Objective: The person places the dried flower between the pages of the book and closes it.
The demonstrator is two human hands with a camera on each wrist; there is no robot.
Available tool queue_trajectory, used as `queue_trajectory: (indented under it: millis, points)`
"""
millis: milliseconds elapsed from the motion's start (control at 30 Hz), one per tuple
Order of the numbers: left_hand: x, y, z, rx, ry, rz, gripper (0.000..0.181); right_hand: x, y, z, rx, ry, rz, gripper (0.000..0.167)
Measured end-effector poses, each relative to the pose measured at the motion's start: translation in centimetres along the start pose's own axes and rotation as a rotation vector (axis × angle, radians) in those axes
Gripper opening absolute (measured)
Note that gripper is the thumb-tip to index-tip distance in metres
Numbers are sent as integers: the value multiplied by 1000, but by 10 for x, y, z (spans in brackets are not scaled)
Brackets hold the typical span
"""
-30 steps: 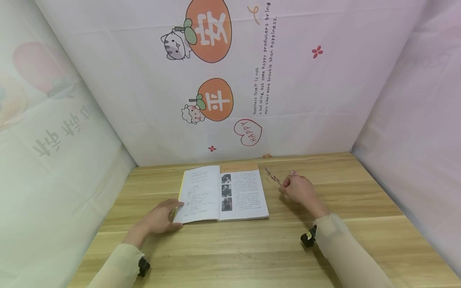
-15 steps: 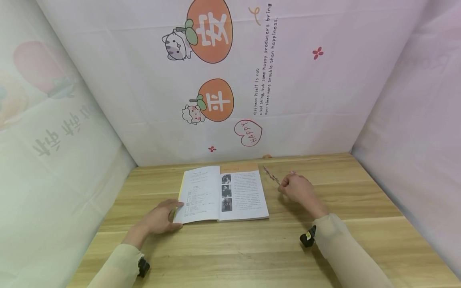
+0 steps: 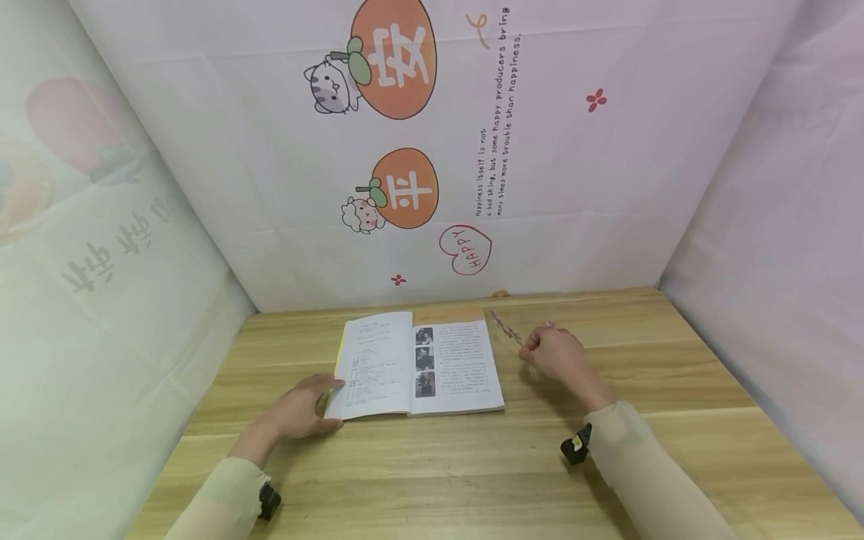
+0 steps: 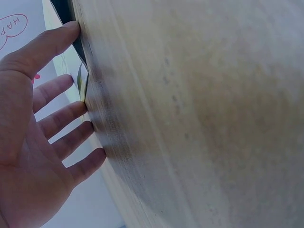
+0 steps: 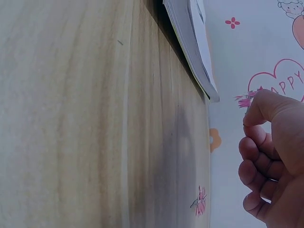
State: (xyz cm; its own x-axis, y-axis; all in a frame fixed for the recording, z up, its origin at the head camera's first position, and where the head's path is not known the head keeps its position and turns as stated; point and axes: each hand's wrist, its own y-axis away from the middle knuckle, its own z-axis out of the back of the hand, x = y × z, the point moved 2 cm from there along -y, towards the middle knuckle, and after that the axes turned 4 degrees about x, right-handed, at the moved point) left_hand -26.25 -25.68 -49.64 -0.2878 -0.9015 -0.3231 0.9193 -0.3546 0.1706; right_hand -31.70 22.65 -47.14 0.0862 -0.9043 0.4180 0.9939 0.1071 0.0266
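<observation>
An open book [image 3: 459, 367] lies on the table, text on both pages and small photos on its right page. My left hand [image 3: 304, 409] rests at its lower left corner, fingertips at the left edge and thumb by the bottom edge; the left wrist view shows the hand [image 4: 42, 128] with fingers spread. To the right of the book, my right hand [image 3: 556, 352] pinches a slender piece with pink marks [image 3: 506, 328] between thumb and forefinger. In the right wrist view pink bits [image 5: 246, 99] show by the pinching hand [image 5: 280, 142], its other fingers curled.
Another small pink piece [image 5: 200, 202] appears low in the right wrist view, beyond the hand. The wooden table [image 3: 432, 480] meets a printed white cloth [image 3: 567, 225] behind the book, and further cloth stands at both sides.
My right hand has shifted slightly left, bringing the pinched piece a little closer to the book. The left hand and the book have stayed in place.
</observation>
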Motion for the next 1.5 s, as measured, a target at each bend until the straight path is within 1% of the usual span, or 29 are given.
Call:
queue_trajectory:
  millis: [200,467,767,1000,1233,1433,1500]
  points:
    - [0,0,-1,-1,-4,-1,78,5,1,2,-3,-2,-2,13]
    - [1,-1,-1,-6,4,-5,77,10,2,3,-17,-1,25,12]
    - [2,-2,-2,-5,0,0,77,11,2,3,-45,8,36,12]
    - [2,-1,-2,-8,-7,-6,77,12,0,2,-50,7,40,12]
    - [1,0,-1,-8,-1,0,78,14,0,1,-76,1,42,11]
    - [0,1,-1,6,18,8,79,17,1,1,-67,9,58,11]
    - [0,0,-1,3,21,1,79,18,1,1,-63,10,67,10]
